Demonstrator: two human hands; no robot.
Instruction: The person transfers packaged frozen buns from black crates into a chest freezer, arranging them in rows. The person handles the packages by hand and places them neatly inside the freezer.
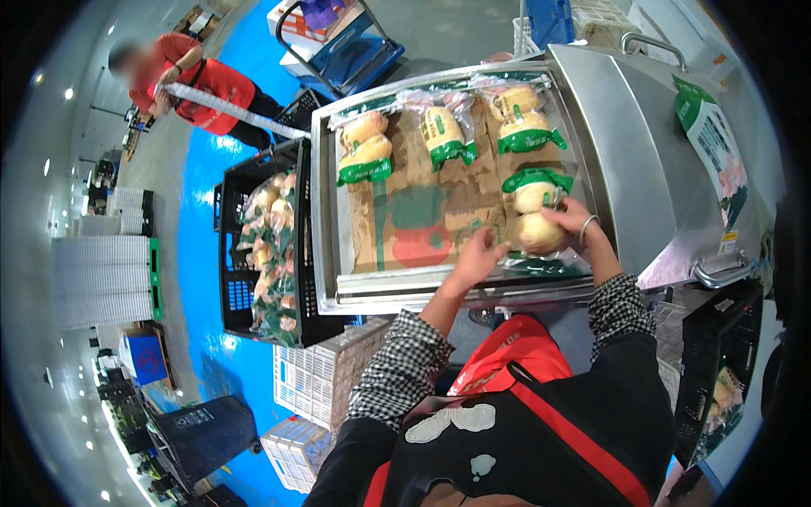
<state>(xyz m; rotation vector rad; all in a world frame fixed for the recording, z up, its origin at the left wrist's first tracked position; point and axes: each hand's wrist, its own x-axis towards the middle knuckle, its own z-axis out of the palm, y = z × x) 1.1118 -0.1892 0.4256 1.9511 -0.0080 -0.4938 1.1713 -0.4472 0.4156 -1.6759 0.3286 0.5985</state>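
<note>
- Both forearms come up from the lower edge in long sleeves of a small black-and-white check; the cuffs end at the wrists.
- The left hand [477, 256] is bare, with nothing worn on it that shows.
- The right hand [579, 221] is bare too, with a thin pale ring-shaped band showing at the wrist.
- Over the chest lies a black apron or bib [524, 439] with red straps and red edging running slantwise across it.
- The black cloth carries a few pale, off-white blotches near the middle.
- A fold of red cloth [511, 359] bunches above the bib.
</note>
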